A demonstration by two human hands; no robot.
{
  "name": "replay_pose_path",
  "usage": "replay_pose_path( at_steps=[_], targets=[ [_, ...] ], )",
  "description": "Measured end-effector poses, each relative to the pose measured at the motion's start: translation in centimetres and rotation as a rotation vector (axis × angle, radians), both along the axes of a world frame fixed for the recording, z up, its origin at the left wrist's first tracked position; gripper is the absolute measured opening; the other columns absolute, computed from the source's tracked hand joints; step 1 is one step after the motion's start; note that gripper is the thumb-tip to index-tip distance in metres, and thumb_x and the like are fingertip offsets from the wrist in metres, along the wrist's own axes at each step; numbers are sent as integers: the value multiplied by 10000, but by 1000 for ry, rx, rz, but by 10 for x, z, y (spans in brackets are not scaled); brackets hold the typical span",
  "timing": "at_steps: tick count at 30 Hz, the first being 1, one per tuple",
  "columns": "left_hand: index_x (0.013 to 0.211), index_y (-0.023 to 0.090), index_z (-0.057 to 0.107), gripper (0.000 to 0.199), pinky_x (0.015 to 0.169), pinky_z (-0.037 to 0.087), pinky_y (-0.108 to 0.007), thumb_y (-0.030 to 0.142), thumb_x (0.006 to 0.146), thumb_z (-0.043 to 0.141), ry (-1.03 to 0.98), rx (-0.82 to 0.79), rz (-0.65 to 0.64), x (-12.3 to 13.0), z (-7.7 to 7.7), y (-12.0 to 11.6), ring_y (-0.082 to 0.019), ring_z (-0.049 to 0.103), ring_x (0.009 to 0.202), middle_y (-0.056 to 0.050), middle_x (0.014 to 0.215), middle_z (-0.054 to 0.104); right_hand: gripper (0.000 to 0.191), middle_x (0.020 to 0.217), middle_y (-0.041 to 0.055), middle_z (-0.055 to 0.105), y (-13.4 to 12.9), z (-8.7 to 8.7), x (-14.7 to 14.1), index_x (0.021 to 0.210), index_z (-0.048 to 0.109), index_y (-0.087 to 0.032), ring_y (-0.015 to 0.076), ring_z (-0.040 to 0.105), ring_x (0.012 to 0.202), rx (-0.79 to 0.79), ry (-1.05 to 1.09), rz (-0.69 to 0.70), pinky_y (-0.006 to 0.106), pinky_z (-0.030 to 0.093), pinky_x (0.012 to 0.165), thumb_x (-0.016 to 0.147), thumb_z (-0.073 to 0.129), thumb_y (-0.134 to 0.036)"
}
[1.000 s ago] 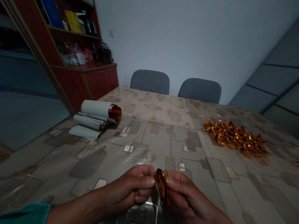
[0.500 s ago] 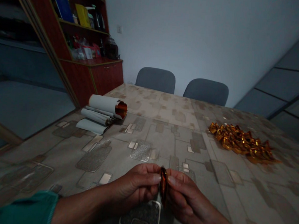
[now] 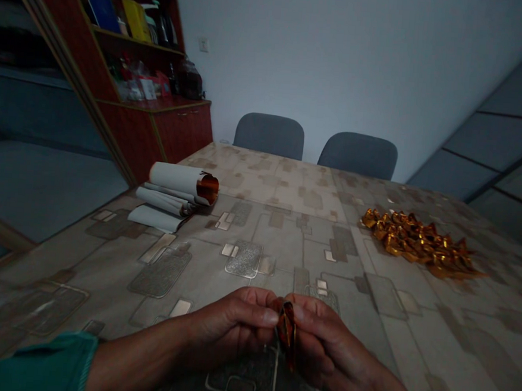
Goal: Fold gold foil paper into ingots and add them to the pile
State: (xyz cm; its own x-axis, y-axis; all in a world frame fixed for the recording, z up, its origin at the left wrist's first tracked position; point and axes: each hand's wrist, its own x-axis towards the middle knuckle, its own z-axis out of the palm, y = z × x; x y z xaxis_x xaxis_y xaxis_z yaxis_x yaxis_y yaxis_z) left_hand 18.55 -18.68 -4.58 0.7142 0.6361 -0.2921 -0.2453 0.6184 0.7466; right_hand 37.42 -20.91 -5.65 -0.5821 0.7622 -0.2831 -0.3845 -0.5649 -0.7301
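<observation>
Between my two hands, low in the middle of the head view, is a small folded piece of shiny gold foil paper (image 3: 288, 331). My left hand (image 3: 241, 319) pinches its left side with thumb and fingers. On the other side, my right hand (image 3: 322, 337) grips it the same way, thumb on top. The piece stands narrow and upright, with a slightly parted fold at its top; its lower part is partly hidden by my fingers. Both hands are just above the table.
A patterned cloth covers the table (image 3: 281, 226). Several folded gold foil pieces (image 3: 418, 242) lie in a cluster at the right. Curled white-backed foil sheets (image 3: 175, 180) are stacked at the left. Two grey chairs (image 3: 269, 135) stand behind, with a red-brown cabinet (image 3: 180, 133) at the back left.
The folded gold foil piece has turned a little and its fold looks wider. Both hands keep hold and have moved slightly lower. The whole view has shifted slightly.
</observation>
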Motion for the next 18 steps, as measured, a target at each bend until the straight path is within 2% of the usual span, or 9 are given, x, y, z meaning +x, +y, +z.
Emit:
replay_pose_path(
  at_steps=[6,11,15,18],
  targets=[
    [785,159,691,203,797,493,-333,306,694,798,-105,-91,-33,2,-4,2,-199,638,742,-38,714,655,338,393,-110,426,1,-2,-4,804,656,-131,44,281,340,-25,29,-16,144,312,365,867,749,-450],
    [808,140,690,217,797,496,-346,300,692,780,-114,-86,-41,0,-8,3,-216,656,778,-47,733,664,355,333,-126,367,1,-3,-3,796,680,-120,47,239,310,27,70,7,151,299,359,927,680,-450],
    [836,122,710,249,777,487,-311,290,678,803,-108,-124,-57,-1,-8,2,-177,638,750,-56,794,680,390,331,-128,378,0,-3,-1,706,642,-143,41,255,294,9,81,55,162,329,367,875,727,-484],
    [830,129,707,238,780,480,-300,284,682,810,-114,-130,-65,-1,-9,1,-164,631,743,-46,794,672,315,336,-145,384,0,-2,-1,816,674,-131,31,220,285,-35,103,64,154,314,358,841,772,-430]
  ],
)
